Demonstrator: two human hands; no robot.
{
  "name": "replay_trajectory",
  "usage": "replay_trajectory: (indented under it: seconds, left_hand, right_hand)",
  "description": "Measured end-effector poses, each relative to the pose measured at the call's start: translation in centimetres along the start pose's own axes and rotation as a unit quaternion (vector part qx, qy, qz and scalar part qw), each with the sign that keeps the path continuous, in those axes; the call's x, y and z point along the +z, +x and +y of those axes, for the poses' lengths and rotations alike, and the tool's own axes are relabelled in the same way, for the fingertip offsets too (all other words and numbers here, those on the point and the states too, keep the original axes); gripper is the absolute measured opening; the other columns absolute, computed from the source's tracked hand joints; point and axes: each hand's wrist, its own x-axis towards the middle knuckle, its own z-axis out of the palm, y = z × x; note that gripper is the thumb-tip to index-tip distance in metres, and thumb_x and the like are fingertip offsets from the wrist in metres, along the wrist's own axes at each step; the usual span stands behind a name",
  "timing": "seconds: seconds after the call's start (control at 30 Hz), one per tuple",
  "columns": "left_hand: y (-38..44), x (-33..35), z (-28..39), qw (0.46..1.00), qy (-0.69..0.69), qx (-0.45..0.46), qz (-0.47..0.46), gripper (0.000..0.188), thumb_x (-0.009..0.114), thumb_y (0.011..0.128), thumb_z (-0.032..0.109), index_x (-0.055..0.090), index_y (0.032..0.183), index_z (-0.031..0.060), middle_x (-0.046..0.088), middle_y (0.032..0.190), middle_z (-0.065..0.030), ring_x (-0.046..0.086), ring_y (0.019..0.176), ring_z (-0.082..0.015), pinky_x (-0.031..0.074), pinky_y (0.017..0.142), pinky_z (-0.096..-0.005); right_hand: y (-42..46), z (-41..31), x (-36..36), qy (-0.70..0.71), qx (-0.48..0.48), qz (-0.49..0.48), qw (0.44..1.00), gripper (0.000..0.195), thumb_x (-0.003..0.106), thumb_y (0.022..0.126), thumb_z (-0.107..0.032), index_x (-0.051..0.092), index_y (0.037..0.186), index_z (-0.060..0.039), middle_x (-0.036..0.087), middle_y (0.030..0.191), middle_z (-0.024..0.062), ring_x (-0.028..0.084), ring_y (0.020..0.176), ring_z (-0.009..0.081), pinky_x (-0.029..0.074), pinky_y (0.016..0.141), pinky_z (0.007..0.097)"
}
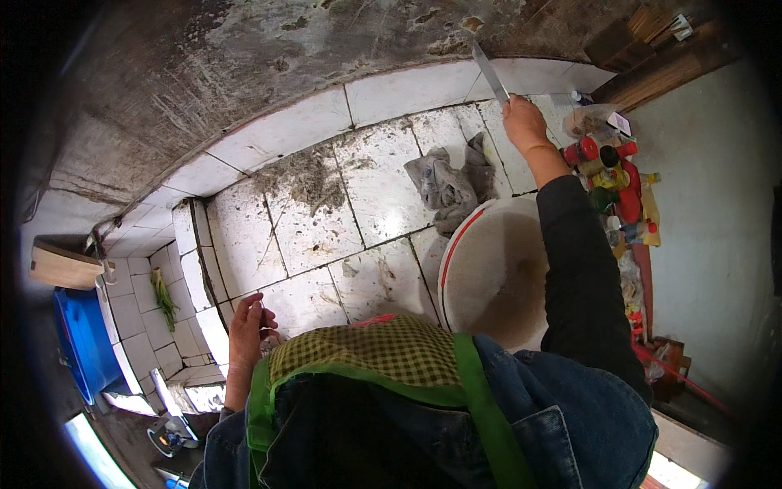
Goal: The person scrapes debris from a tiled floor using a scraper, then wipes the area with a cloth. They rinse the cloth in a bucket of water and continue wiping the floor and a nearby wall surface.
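My right hand (526,124) is stretched out to the far right and grips a knife (490,72). Its long blade points up at the stained wall, over the white tile border behind the counter. My left hand (247,324) hangs at the near left edge of the white tiled counter (303,305), fingers loosely curled and apart, with nothing visible in it. Dark, wet debris (308,180) is smeared over the tiles towards the back. A crumpled grey cloth (449,189) lies right of it, against a large white bucket (489,269) partly hidden by my right sleeve.
Bottles and jars (617,183) crowd the right end by the wall. A wooden box (620,46) holding chopsticks is at the upper right. To the left lie a lower tiled basin (131,293) with green vegetable stalks (161,290) and a blue tub (88,342).
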Motion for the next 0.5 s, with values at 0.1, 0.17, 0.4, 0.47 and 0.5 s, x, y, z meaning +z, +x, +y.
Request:
replay_trajectory:
  seconds: [0.1, 0.17, 0.4, 0.47, 0.5]
  left_hand:
    - [-0.5, -0.2, 0.5, 1.000, -0.016, 0.011, 0.001, 0.029, 0.041, 0.094, 0.022, 0.047, 0.117, 0.0044, 0.055, 0.076, -0.0050, 0.055, 0.064, -0.0115, 0.048, 0.054, -0.0247]
    - [-0.6, -1.2, -0.2, 1.000, -0.021, 0.004, 0.020, 0.029, 0.041, 0.094, 0.022, 0.047, 0.117, 0.0048, 0.055, 0.074, -0.0046, 0.055, 0.063, -0.0113, 0.047, 0.053, -0.0244]
    - [-0.4, -1.8, -2.0, 0.999, -0.037, -0.006, 0.039, 0.029, 0.042, 0.094, 0.021, 0.046, 0.116, 0.0034, 0.055, 0.073, -0.0045, 0.055, 0.058, -0.0107, 0.047, 0.048, -0.0232]
    - [-0.4, -0.7, -1.6, 0.999, -0.028, -0.019, 0.025, 0.030, 0.042, 0.094, 0.021, 0.046, 0.117, 0.0030, 0.056, 0.073, -0.0048, 0.055, 0.059, -0.0108, 0.047, 0.049, -0.0233]
    - [-0.7, -0.4, -1.1, 0.999, -0.020, -0.024, 0.024, 0.030, 0.042, 0.094, 0.021, 0.046, 0.117, 0.0027, 0.056, 0.073, -0.0050, 0.055, 0.059, -0.0108, 0.048, 0.049, -0.0233]
  right_hand:
    - [1.5, 3.3, -0.6, -0.039, 0.022, 0.008, 0.999, 0.031, 0.038, 0.091, -0.023, 0.060, 0.101, -0.0040, 0.062, 0.097, 0.0195, 0.059, 0.089, 0.0357, 0.048, 0.075, 0.0455]
    - [2.5, 5.2, -1.6, -0.008, 0.132, -0.009, 0.991, 0.028, 0.039, 0.089, -0.019, 0.061, 0.099, -0.0037, 0.062, 0.098, 0.0189, 0.058, 0.092, 0.0366, 0.048, 0.076, 0.0445]
    - [2.0, 2.6, 1.2, -0.037, 0.095, -0.009, 0.995, 0.027, 0.043, 0.086, -0.014, 0.057, 0.105, -0.0016, 0.059, 0.107, 0.0184, 0.058, 0.095, 0.0366, 0.048, 0.077, 0.0440]
    - [0.5, 0.1, 1.0, 0.001, 0.083, -0.025, 0.996, 0.027, 0.042, 0.086, -0.013, 0.056, 0.107, -0.0017, 0.058, 0.106, 0.0193, 0.058, 0.095, 0.0372, 0.048, 0.077, 0.0437]
    - [-0.5, -2.5, -0.3, 0.026, 0.104, -0.053, 0.993, 0.027, 0.042, 0.087, -0.013, 0.056, 0.108, -0.0020, 0.058, 0.106, 0.0198, 0.057, 0.095, 0.0374, 0.048, 0.078, 0.0434]
